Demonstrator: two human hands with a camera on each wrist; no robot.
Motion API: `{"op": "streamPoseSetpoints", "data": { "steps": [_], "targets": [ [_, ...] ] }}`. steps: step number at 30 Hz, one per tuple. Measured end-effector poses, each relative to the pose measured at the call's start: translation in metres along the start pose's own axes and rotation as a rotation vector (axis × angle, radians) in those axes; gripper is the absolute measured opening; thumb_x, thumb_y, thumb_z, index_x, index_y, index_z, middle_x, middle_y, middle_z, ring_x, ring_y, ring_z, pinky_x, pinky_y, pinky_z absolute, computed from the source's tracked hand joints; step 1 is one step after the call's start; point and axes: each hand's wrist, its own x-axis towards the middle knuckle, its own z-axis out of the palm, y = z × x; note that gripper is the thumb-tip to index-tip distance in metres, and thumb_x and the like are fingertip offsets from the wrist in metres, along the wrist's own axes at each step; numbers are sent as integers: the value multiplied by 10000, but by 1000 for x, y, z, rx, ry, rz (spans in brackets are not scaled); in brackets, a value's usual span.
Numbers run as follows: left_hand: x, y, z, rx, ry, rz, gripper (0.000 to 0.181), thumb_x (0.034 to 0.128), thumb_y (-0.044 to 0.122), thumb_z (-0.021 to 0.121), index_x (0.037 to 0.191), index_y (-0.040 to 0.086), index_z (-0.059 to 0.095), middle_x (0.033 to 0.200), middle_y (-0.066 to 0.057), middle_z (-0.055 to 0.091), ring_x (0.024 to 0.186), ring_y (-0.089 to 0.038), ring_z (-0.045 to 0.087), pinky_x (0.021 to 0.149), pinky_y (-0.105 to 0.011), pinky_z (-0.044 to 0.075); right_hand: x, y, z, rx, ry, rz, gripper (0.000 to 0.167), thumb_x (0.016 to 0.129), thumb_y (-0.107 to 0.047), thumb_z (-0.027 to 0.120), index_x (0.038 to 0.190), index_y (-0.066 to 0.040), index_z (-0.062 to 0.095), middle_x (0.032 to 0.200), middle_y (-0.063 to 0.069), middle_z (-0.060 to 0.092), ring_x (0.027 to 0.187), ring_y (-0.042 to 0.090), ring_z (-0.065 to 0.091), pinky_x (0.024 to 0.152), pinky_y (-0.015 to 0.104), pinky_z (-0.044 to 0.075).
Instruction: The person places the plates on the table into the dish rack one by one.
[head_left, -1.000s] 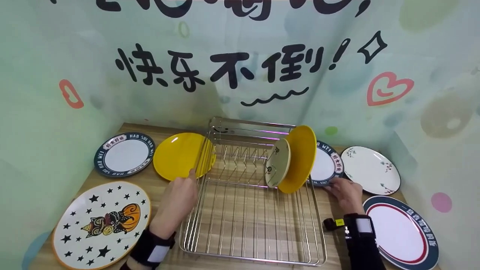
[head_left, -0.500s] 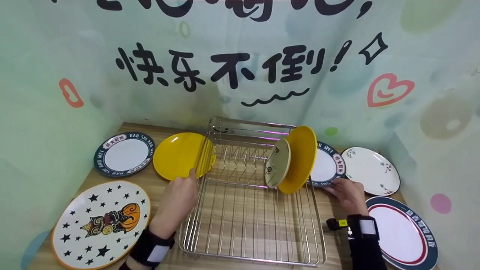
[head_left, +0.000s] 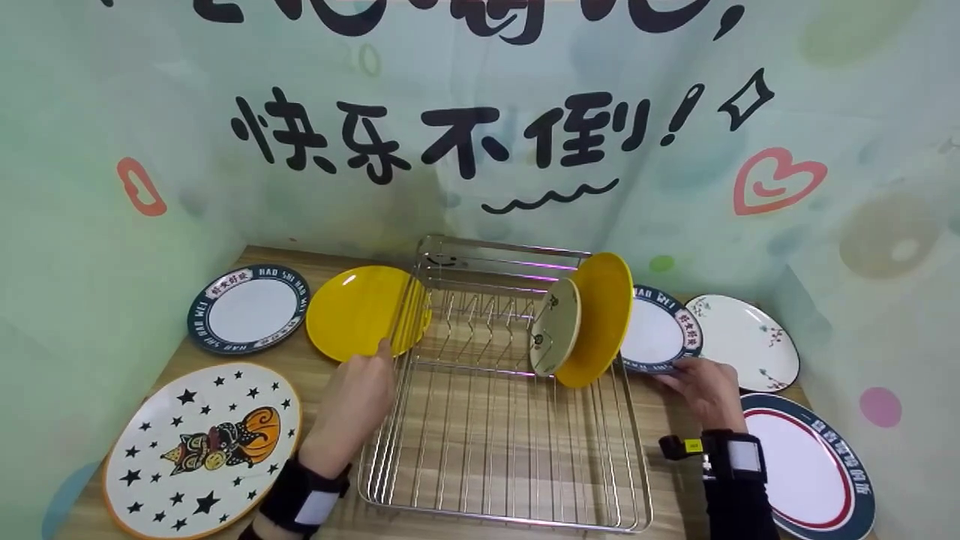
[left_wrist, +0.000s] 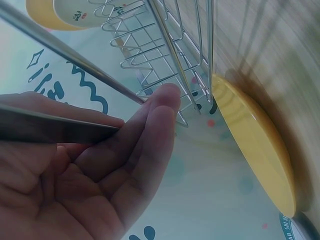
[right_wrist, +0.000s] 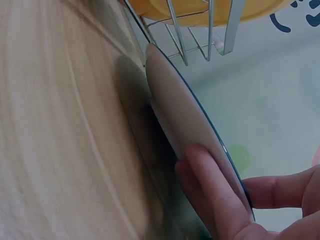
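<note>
My left hand (head_left: 358, 397) grips the left side rail of the wire dish rack (head_left: 517, 517); in the left wrist view its fingers (left_wrist: 155, 135) curl round the metal rail. My right hand (head_left: 705, 390) pinches the near right edge of a blue-rimmed plate (head_left: 651, 334), thumb on one face and fingers beneath. The right wrist view shows that plate (right_wrist: 185, 110) tilted, its edge raised off the table, beside the rack. Upright in the rack's right slots stand a small cream plate (head_left: 556, 328) and a larger yellow plate (head_left: 606, 322), which hides part of the blue-rimmed plate.
Left of the rack lie a yellow plate (head_left: 360, 311), another blue-rimmed plate (head_left: 251, 309) and a large star-patterned plate (head_left: 202, 450). On the right lie a flower-patterned white plate (head_left: 750, 341) and a large plate with red and blue rings (head_left: 802, 465). A printed cloth (head_left: 450, 202) hangs behind.
My right hand has moved slightly right with the blue-rimmed plate, which now overlaps more of the flower-patterned plate in view. The left hand has stayed on the rack.
</note>
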Motion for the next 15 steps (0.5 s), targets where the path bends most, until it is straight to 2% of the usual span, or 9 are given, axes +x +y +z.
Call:
{"op": "streamPoseSetpoints", "data": {
  "steps": [4, 7, 11, 15],
  "targets": [
    [1, 0, 0, 20, 9, 19, 357, 939, -51, 497, 1249, -227, 507, 491, 1, 366, 380, -160, 399, 317, -256, 344, -3, -4, -2, 32, 9, 22, 626, 910, 180, 439, 1485, 81, 211, 1345, 202, 362, 934, 281, 673, 910, 423, 516],
    [1, 0, 0, 9, -3, 12, 359, 946, -49, 489, 1257, -228, 500, 493, 4, 366, 376, -150, 388, 315, -248, 335, -5, -9, -4, 83, 12, 41, 674, 909, 188, 441, 1517, 38, 192, 1360, 184, 373, 933, 288, 674, 908, 433, 516],
    [1, 0, 0, -23, -8, -16, 328, 967, -34, 471, 1228, -225, 527, 485, 10, 365, 374, -151, 380, 317, -255, 335, -9, -14, -4, 158, 11, 45, 636, 901, 200, 463, 1479, 25, 262, 1192, 150, 537, 940, 301, 673, 901, 447, 517],
    [2, 0, 0, -42, 3, -26, 306, 982, -23, 453, 1184, -229, 553, 477, 10, 360, 377, -161, 379, 324, -270, 342, -15, -18, -2, 200, 40, 16, 674, 896, 198, 486, 1504, 14, 260, 1073, 130, 617, 947, 284, 675, 878, 440, 530]
  ]
}}
